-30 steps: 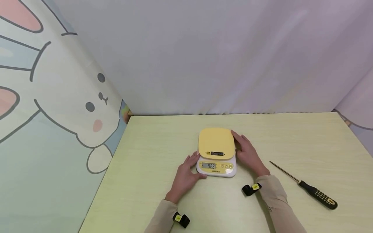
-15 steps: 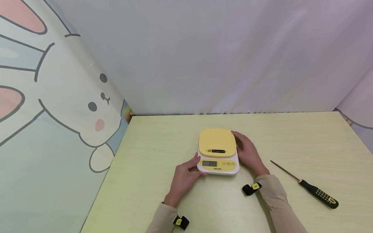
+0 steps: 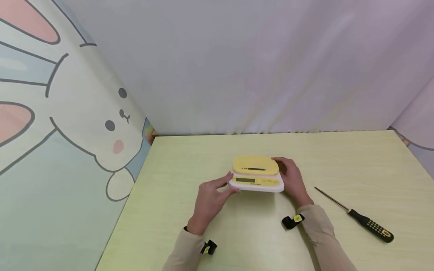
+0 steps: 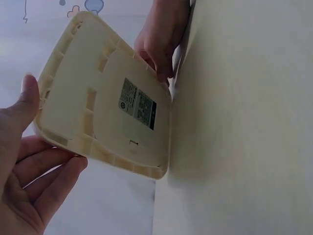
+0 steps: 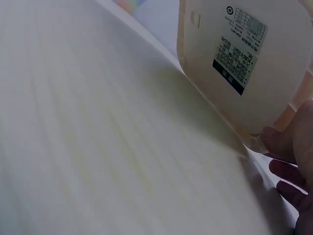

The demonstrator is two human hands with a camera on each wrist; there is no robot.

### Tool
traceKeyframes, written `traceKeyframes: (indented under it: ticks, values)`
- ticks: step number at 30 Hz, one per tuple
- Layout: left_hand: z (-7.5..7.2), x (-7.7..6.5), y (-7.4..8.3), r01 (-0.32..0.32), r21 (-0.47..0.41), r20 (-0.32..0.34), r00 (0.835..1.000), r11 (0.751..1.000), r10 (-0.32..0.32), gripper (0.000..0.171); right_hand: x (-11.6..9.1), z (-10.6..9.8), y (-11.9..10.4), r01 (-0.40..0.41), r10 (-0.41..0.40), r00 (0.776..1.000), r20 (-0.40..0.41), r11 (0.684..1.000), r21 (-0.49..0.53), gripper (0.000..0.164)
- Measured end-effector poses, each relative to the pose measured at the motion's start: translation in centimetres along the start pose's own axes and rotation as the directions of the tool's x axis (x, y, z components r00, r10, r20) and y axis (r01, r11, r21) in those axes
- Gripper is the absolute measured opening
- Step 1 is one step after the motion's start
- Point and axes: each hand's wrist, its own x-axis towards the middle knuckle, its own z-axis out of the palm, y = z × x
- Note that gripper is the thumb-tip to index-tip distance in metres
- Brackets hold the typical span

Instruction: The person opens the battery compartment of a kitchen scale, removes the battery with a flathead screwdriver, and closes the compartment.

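"Well, what's the biggest thing around your fingers?"

"Beneath them is your pale, wood-grained table (image 3: 176, 169). Next in size, the yellow-and-white plastic digital scale (image 3: 256, 165) is between your two sets of fingers, tilted, its near edge raised off the table."

"And your grip?"

"Your left hand (image 3: 205, 203) pinches the near left corner, thumb at the near edge. Your right hand (image 3: 293, 180) holds the far right corner; I can't tell whether that corner touches the table under your right fingers."

"Anything slimmer by you?"

"To the right of your right fingers, apart from them, lies a black-handled screwdriver (image 3: 355, 216) with a thin metal shaft. Smaller still, beside your left fingertips is a dark rectangular display (image 3: 245, 180), its digits unreadable; underneath, between your fingers, a printed label (image 4: 138, 104)."
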Motion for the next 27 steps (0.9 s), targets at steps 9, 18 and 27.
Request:
traceKeyframes:
  ticks: [9, 18, 27]
  values:
    - [-1.4, 3.5, 0.9, -0.071, 0.069, -0.078, 0.994, 0.995, 0.077, 0.039, -1.5, 0.1, -0.7, -0.019, 0.015, 0.998, -0.068, 0.999, -0.045, 0.034]
    - [-1.1, 6.5, 1.2, -0.094, 0.003, -0.122, 0.988, 0.996, 0.094, 0.032, -3.3, -0.2, -1.4, -0.073, 0.067, 0.994, -0.082, 0.995, -0.071, 0.019]
    - [-0.8, 8.5, 0.7, -0.057, -0.028, -0.11, 0.993, 0.998, 0.053, 0.027, -5.2, 0.0, -2.1, -0.092, 0.087, 0.995, -0.045, 0.99, -0.107, 0.022]
